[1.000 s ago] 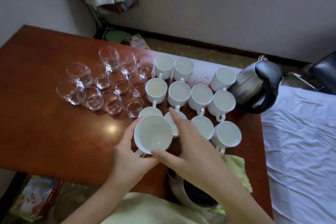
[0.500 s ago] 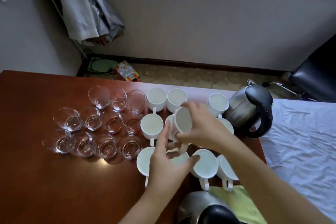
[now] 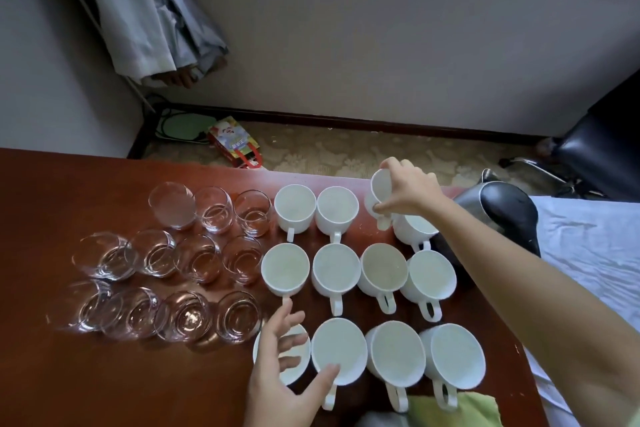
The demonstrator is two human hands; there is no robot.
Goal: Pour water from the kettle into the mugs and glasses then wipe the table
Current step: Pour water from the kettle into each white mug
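Observation:
Several white mugs [image 3: 335, 270] stand in rows on the right half of the brown table [image 3: 104, 374]; several clear glasses [image 3: 201, 258] stand to their left. My right hand [image 3: 407, 189] grips one tilted white mug [image 3: 379, 189] at the far row, just above the table, beside another mug [image 3: 414, 230]. My left hand [image 3: 280, 367] hovers with spread fingers over the near-left mug [image 3: 298, 362], its thumb by the neighbouring mug [image 3: 339, 350]. A steel kettle with a black handle [image 3: 502, 215] stands at the table's right edge, behind my right arm.
A green cloth [image 3: 453, 411] lies at the near edge. A white sheet [image 3: 588, 253] covers the surface to the right. Beyond the table are the floor with a colourful bag [image 3: 235, 144], a hanging garment [image 3: 149, 10] and a black chair [image 3: 602, 146].
My right hand has carried the held mug from the middle of the group to the far right of the back row. My left hand has dropped back toward the near-left mugs.

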